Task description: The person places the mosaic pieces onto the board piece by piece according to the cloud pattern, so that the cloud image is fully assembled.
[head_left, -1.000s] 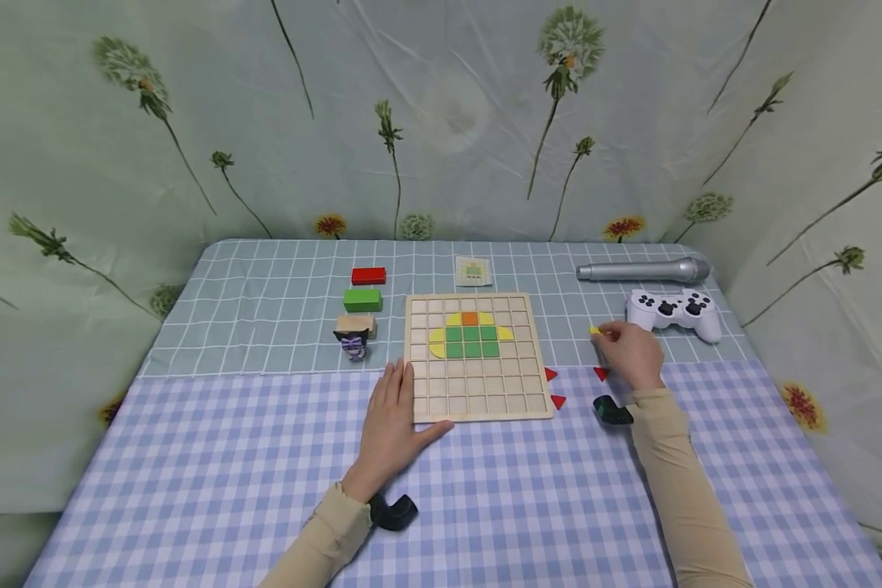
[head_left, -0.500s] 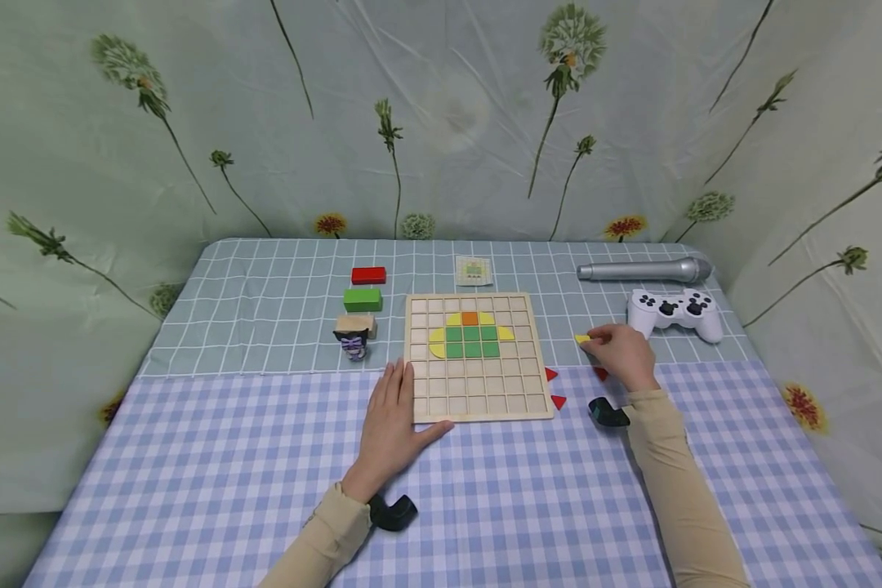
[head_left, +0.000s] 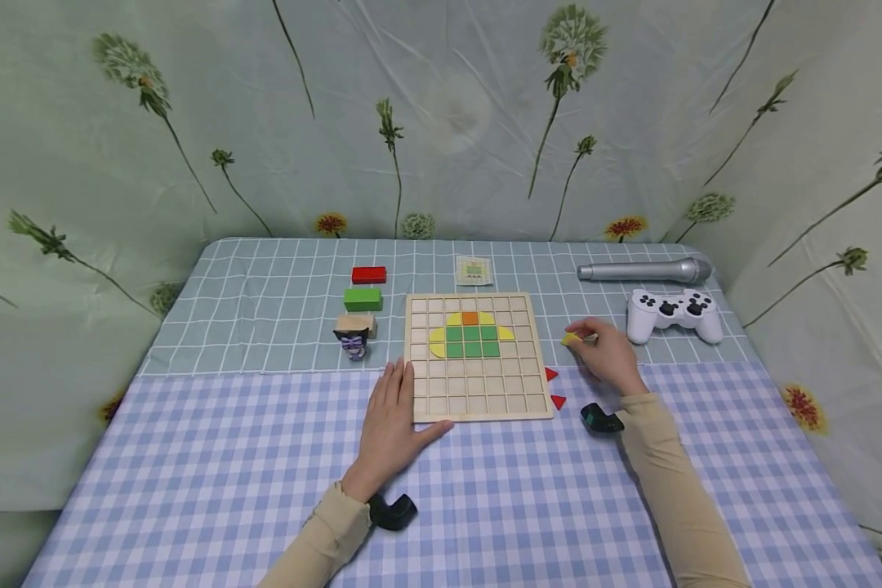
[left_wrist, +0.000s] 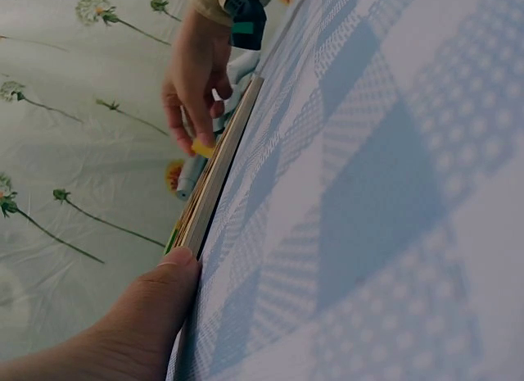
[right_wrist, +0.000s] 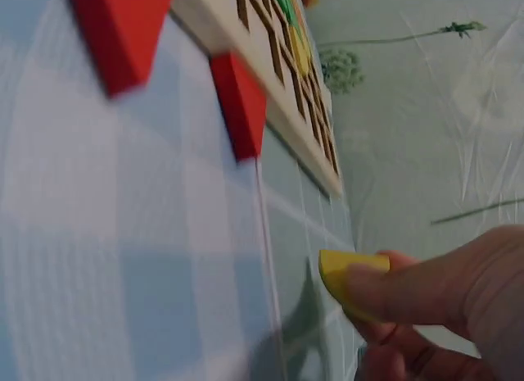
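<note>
A wooden grid board [head_left: 478, 402] lies on the table, with green squares [head_left: 472, 334], an orange square [head_left: 469, 318] and rounded yellow pieces [head_left: 437, 349] set in its cells. My left hand [head_left: 385, 429] rests at the board's near left corner, fingers straight along the left side and thumb [left_wrist: 160, 291] against the front edge. To the right of the board, my right hand [head_left: 610, 355] pinches a yellow block with a curved side [right_wrist: 352, 262] between thumb and fingers, above the cloth. Two red triangle blocks [head_left: 551, 374] lie by the board's right edge.
A small pattern card [head_left: 474, 271] lies behind the board. Left of it are a red block [head_left: 368, 275], a green block [head_left: 363, 300], a plain wooden block [head_left: 365, 322] and a figurine [head_left: 353, 345]. A silver microphone [head_left: 643, 270] and white game controller [head_left: 674, 316] lie at the right.
My right hand has lifted the yellow block and carried it left towards the board, and now covers a third red triangle seen earlier. The left hand has stayed in place.
</note>
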The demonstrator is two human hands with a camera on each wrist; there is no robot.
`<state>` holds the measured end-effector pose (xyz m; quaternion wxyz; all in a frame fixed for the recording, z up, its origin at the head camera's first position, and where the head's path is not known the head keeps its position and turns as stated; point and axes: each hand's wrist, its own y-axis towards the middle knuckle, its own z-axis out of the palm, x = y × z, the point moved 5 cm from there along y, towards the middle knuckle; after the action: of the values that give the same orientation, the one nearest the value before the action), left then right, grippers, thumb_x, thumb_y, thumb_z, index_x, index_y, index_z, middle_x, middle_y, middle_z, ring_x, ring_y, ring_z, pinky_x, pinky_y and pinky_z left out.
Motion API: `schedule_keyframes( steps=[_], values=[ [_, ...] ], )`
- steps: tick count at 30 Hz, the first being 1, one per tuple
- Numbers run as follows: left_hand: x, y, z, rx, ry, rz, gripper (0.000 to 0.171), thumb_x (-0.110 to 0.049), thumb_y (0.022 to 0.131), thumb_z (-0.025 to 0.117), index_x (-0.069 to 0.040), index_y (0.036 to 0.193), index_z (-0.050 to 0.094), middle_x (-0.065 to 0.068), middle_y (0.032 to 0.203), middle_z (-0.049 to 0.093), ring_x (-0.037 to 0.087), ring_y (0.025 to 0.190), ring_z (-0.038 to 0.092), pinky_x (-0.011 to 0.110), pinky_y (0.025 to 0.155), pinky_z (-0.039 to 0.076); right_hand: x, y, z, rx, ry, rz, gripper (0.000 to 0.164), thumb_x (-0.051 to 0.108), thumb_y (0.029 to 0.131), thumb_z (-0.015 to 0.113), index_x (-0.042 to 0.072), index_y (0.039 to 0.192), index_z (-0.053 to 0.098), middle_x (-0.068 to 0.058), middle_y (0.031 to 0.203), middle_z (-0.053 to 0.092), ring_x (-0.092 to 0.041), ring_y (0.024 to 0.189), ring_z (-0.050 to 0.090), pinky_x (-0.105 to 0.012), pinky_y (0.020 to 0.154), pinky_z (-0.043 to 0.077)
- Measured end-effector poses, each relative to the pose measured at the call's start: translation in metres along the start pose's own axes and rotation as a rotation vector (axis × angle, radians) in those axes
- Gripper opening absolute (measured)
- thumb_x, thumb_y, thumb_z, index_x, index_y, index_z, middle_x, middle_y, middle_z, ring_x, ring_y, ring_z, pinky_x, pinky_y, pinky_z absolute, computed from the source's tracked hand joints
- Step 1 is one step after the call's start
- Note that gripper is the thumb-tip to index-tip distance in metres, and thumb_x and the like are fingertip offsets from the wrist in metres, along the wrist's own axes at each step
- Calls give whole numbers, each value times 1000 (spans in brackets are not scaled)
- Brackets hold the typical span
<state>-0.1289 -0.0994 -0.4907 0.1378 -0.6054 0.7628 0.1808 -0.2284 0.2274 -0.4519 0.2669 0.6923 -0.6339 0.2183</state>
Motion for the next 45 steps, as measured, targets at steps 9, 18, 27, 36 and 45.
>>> schedule_keyframes(
  steps=[9, 18, 27, 36, 45],
  values=[
    [0, 0, -1, -1, 6, -3, 109, -66, 79, 62, 2, 150, 15, 19, 155, 14, 30, 143, 5, 43, 114, 8, 33, 5, 25, 104, 165, -39, 17, 10, 83, 73, 0, 96, 71, -10, 85, 66, -17, 56, 45, -27, 48, 37],
    [0, 1, 0, 1, 2, 2, 108, -65, 80, 62, 2, 150, 15, 19, 155, 14, 30, 143, 5, 43, 114, 8, 49, 10, 47, 202, 187, 1, 17, 19, 80, 77, 7, 89, 72, -2, 77, 64, -18, 61, 48, -27, 51, 39],
    [0, 1, 0, 2, 4, 3, 108, -65, 79, 62, 2, 150, 15, 19, 155, 15, 30, 143, 5, 42, 115, 7, 56, 12, 55, 172, 143, 4, 12, 15, 84, 74, 4, 89, 74, -3, 78, 66, -19, 71, 54, -29, 60, 43],
    [-1, 2, 0, 12, 5, -1, 108, -65, 80, 62, 2, 150, 14, 19, 155, 13, 30, 143, 5, 43, 114, 7, 57, 9, 50, 162, 137, -25, 11, 16, 83, 73, 6, 88, 72, -2, 75, 65, -17, 67, 54, -29, 58, 43],
    [1, 2, 1, 4, 7, 5, 108, -64, 80, 62, 2, 150, 13, 19, 155, 13, 30, 143, 4, 43, 114, 7, 27, -5, 23, 236, 118, -87, 13, 16, 85, 72, 7, 94, 72, -2, 82, 65, -18, 62, 48, -28, 51, 40]
  ],
)
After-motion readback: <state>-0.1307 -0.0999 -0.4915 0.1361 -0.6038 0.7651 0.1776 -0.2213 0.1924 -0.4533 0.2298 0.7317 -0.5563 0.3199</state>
